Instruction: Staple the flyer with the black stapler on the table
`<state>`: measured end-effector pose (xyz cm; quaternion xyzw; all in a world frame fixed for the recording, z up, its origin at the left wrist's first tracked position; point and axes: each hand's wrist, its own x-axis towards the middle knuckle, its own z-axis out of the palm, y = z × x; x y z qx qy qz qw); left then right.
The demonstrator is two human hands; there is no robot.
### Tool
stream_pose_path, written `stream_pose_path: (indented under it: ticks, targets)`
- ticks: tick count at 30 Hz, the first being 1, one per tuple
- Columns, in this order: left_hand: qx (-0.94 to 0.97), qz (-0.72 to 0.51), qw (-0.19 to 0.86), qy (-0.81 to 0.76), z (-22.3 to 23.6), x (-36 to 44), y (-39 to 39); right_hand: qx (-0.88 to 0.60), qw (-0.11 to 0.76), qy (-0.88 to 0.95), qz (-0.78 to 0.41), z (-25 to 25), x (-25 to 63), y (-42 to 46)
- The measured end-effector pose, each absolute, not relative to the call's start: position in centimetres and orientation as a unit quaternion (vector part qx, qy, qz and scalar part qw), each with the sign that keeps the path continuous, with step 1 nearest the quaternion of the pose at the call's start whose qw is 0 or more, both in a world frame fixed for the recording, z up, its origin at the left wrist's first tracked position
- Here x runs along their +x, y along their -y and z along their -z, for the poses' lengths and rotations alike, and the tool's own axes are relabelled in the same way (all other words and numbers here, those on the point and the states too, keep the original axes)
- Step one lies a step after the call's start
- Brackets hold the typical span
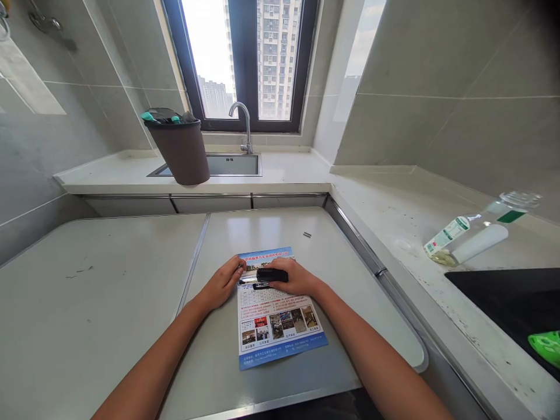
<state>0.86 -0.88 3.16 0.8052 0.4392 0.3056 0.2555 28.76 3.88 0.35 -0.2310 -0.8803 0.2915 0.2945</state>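
Note:
A printed leaflet (280,344) with a blue border, text and small photos lies on the grey table. In my right hand (300,277) is a black stapler (272,275), its fingers wrapped around the rear end. The stapler lies crosswise over the leaflet's upper part, its front pointing left. Curled fingers of my left hand (224,282) grip the leaflet's upper left edge, close to the stapler's front end. Their tips are partly hidden. Beyond my right hand, a short strip of staples (307,234) rests on the table.
The table (131,280) has a seam left of the leaflet. A brown bin (181,151) stands on the back counter by the sink (236,164) and faucet (248,125). A clear bottle (481,224) is on the right counter, near a green packet (546,347) on a black surface.

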Motion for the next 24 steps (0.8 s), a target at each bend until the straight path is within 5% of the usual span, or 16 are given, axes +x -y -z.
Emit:
stream_pose_path:
  ticks: [24]
  targets:
    - [0.832, -0.303, 0.170, -0.433, -1.8, 0.0, 0.3, -0.239, 0.283, 0.882, -0.293, -0.7, 28.8, -3.8]
